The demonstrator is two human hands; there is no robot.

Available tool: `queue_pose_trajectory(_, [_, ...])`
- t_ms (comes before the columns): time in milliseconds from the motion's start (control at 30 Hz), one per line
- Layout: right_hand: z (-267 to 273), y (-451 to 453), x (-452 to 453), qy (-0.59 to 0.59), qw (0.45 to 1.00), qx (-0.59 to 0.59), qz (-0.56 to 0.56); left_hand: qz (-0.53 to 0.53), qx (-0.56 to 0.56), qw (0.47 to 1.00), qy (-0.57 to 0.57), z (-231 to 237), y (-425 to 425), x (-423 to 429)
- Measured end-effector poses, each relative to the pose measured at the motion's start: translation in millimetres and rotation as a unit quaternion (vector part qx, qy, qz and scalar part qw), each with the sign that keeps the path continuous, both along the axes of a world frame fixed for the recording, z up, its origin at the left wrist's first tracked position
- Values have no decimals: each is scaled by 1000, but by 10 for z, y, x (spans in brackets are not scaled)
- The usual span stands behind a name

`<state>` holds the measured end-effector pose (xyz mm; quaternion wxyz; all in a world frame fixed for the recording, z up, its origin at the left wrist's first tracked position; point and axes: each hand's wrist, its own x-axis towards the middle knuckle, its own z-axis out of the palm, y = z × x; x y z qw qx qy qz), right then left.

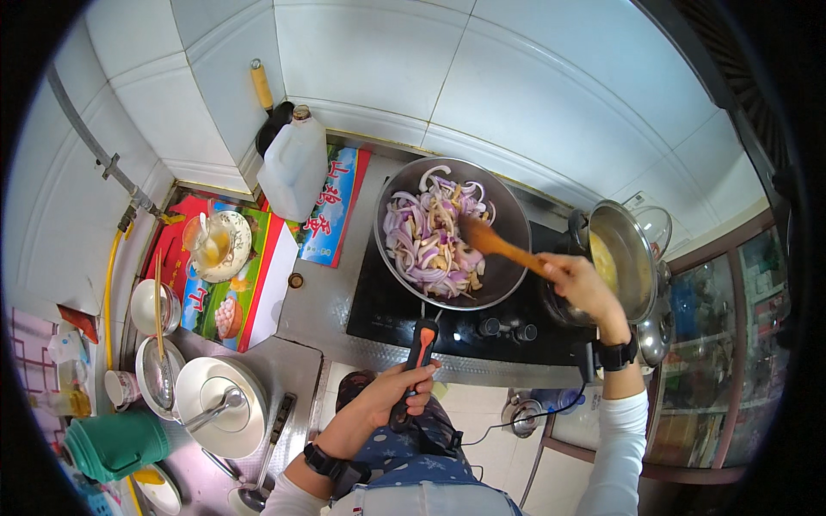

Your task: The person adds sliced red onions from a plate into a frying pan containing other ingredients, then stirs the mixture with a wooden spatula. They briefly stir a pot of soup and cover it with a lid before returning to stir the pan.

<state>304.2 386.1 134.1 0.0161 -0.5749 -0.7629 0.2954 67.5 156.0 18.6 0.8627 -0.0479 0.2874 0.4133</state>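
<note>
My left hand [406, 390] is wrapped around the black and orange handle [423, 348] of a wok [510, 274] that sits on the black glass gas stove [387, 316]. Sliced purple onion [413, 226] fills the wok's left and middle, mixed with pale yellowish-brown pieces [445, 258] I cannot identify. In my right hand [584, 287] is a wooden spatula [497, 242], its blade down among the onion near the wok's centre. The stove's two control knobs [510, 329] lie just below the wok's rim.
Right of the wok stands a metal pot [635, 277] with yellowish contents, beside a glass lid [652, 226]. A white plastic jug [297, 168] stands at the back left. Leftward are a printed carton [271, 303] bearing a patterned plate [242, 242], stacked white bowls [193, 393] and a green container [119, 445].
</note>
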Motion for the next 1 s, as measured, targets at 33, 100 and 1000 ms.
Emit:
queue_pose_trajectory(33, [60, 41, 36, 38, 996, 66, 49, 0, 1, 1000, -4, -4, 2, 1])
queue_pose_trajectory(100, [103, 195, 5, -45, 983, 168, 60, 0, 2, 1000, -8, -7, 6, 8])
queue_pose_trajectory(1000, [64, -394, -347, -202, 917, 259, 226, 7, 0, 1000, -7, 2, -1, 6])
